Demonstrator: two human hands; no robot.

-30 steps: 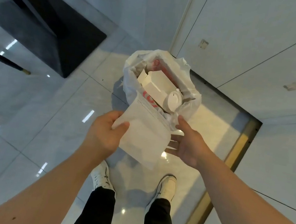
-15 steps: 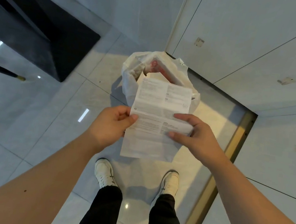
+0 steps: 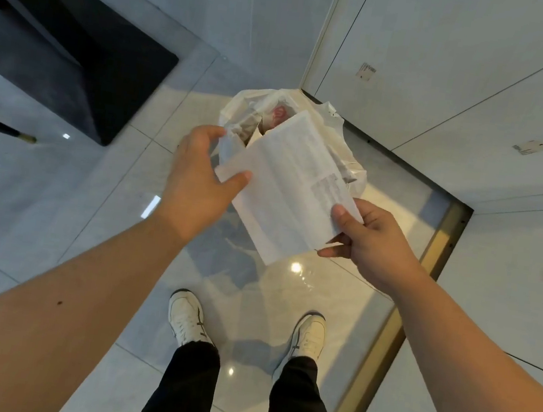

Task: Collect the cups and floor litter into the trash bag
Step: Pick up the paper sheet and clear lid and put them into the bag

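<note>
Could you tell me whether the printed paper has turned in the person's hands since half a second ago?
Yes. The printed paper has tilted: its top edge now points up-right over the trash bag, rather than lying level across it.

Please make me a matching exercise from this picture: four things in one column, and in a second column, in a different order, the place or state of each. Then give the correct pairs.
Things
1. printed paper sheet
2. white trash bag
3. white shoes
4. dark table base

Places or states
A. standing on the floor by the wall corner, mouth open
B. upper left of the view
C. held between the left hand and right hand
D. on the glossy tiles, bottom centre

Pairs: 1-C, 2-A, 3-D, 4-B
</note>
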